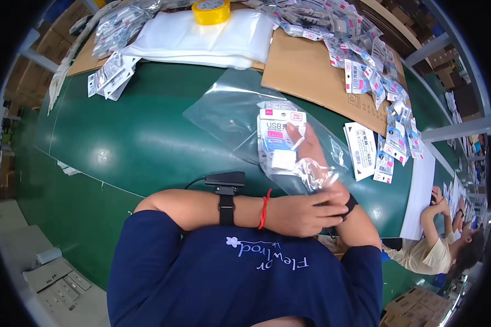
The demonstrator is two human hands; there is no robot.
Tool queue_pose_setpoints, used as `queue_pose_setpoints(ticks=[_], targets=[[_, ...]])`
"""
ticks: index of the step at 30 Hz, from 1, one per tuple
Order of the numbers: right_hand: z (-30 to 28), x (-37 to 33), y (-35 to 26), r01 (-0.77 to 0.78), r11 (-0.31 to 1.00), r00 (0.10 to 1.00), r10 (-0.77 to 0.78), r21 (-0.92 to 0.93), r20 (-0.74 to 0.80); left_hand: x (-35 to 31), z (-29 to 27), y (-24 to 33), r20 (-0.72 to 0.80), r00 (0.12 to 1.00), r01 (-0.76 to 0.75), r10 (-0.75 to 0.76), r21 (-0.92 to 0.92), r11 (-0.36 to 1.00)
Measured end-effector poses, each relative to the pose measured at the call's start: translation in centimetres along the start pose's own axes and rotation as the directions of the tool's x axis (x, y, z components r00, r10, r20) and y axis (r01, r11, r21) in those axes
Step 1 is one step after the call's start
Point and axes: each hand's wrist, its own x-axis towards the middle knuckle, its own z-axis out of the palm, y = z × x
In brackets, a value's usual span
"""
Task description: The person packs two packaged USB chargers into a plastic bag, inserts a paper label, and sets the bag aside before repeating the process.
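Note:
A clear plastic bag (223, 117) lies over the green table, its near end bunched around my right wrist. Inside it, my right hand (312, 146) is closed on a stack of packaged USB chargers (278, 131), thumb across the front pack. The top pack is a white and blue card with a white charger block showing. My left hand (308, 213) reaches across my body to my right wrist, its fingers curled at the bag's mouth. Just beyond the right hand lies a white printed card pack (360, 151).
A pile of charger packs (360, 76) covers cardboard (300, 73) at the far right. A stack of clear bags (169, 38) bears a yellow tape roll (211, 12). Several packs (113, 75) lie far left. Another person (439, 245) is at the right.

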Motion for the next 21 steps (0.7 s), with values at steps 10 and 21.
queue_pose_setpoints(ticks=[10,21], targets=[[-0.5,-1.4,-5.2,-0.205,0.915,0.895,0.319,-0.348,0.311,-0.5,-1.1,0.1,-0.074,0.997,0.017,-0.025,-0.102,0.995],[8.9,2.1,-1.5,-0.151,0.989,0.978,0.150,-0.008,0.146,-0.1,-0.7,1.0,-0.182,0.977,-0.149,0.107,-0.233,0.961]])
